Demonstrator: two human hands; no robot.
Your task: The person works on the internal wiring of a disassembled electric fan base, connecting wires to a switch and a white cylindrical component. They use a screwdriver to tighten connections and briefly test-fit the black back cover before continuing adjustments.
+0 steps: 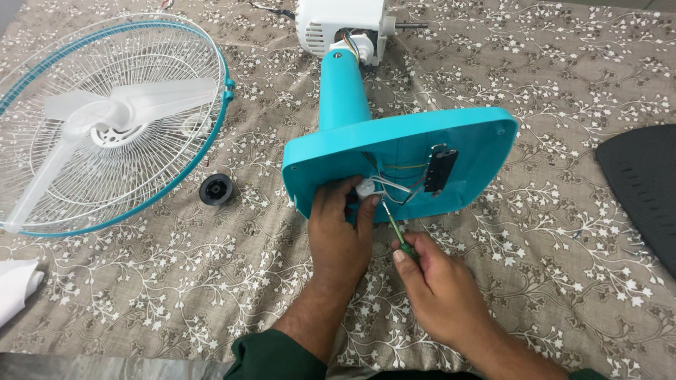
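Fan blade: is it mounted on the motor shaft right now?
No. The blade lies inside the detached grille on the left, apart from the motor, whose shaft is bare.

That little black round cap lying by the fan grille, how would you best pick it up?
Pinch the black cap by its outer rim, coming straight down from above: it lies flat on the cloth, apart from the grille, so the sides are free.

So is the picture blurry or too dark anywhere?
Head view: even, soft light, only faint shadows under the left hand and right hand; the screwdriver and turquoise fan base look sharp; the fan grille bends slightly near the picture's edge.
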